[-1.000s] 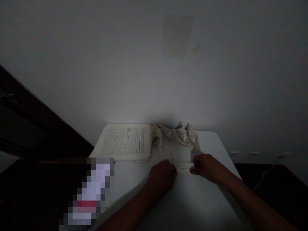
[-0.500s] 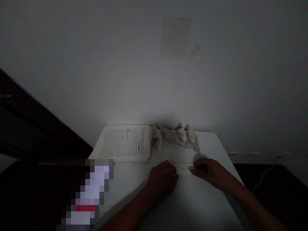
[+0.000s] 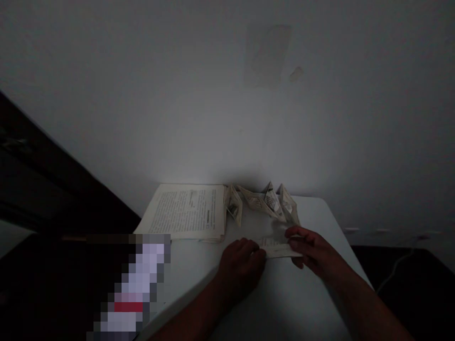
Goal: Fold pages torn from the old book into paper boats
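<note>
A printed sheet of paper (image 3: 279, 251), folded into a narrow strip, lies between my hands over the white table. My left hand (image 3: 243, 265) is closed on its left end, the knuckles upward and the fingertips partly hidden. At the right end my right hand (image 3: 309, 248) pinches the paper, thumb on the near face, with another finger showing below. Behind the hands stand several folded paper boats (image 3: 273, 201) made from printed pages, the leftmost paper boat (image 3: 234, 208) touching the stack of pages.
A stack of printed pages (image 3: 186, 213) lies at the table's back left. The white table (image 3: 313, 208) meets a pale wall (image 3: 177, 104). A pixelated patch (image 3: 138, 279) covers something at the lower left. A cable (image 3: 396, 267) hangs at the right.
My right hand has shifted right and turned, its fingers now around the paper's right end. The paper's raised triangular part no longer shows and it looks narrower. The view has shifted slightly.
</note>
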Available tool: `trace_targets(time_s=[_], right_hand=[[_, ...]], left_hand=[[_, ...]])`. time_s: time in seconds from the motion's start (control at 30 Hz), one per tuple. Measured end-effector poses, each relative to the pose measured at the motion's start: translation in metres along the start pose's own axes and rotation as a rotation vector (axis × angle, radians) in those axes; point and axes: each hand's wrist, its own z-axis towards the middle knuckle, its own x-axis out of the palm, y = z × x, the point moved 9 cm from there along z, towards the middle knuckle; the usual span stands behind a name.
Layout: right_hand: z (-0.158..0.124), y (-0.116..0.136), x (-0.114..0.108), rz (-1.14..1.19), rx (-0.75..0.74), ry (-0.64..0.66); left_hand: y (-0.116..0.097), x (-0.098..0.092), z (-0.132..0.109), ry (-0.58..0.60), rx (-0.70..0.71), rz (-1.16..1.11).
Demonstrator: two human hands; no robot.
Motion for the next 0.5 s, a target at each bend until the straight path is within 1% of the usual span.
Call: trace_targets(time_s=[0.1, 0.17, 0.23, 0.3, 0.4, 0.5], right_hand=[[-0.003, 0.007, -0.009, 0.070, -0.093, -0.117], [-0.005, 0.006, -0.013, 0.074, -0.109, -0.167], [-0.006, 0.001, -0.013, 0.090, -0.094, -0.161], [-0.006, -0.003, -0.009, 0.120, -0.080, -0.123], [-0.008, -0.004, -0.002, 0.198, -0.111, -0.080], [-0.009, -0.002, 0.003, 0.273, -0.144, -0.081]], left_hand=[[-0.001, -0.012, -0.003, -0.091, 0.054, 0.008], [-0.001, -0.019, -0.006, -0.129, 0.080, 0.011], [-0.001, -0.025, -0.009, -0.166, 0.101, 0.011], [-0.002, -0.029, -0.011, -0.189, 0.126, 0.012], [-0.006, -0.032, -0.011, -0.211, 0.163, 0.015], [-0.009, -0.035, -0.011, -0.265, 0.192, -0.003]])
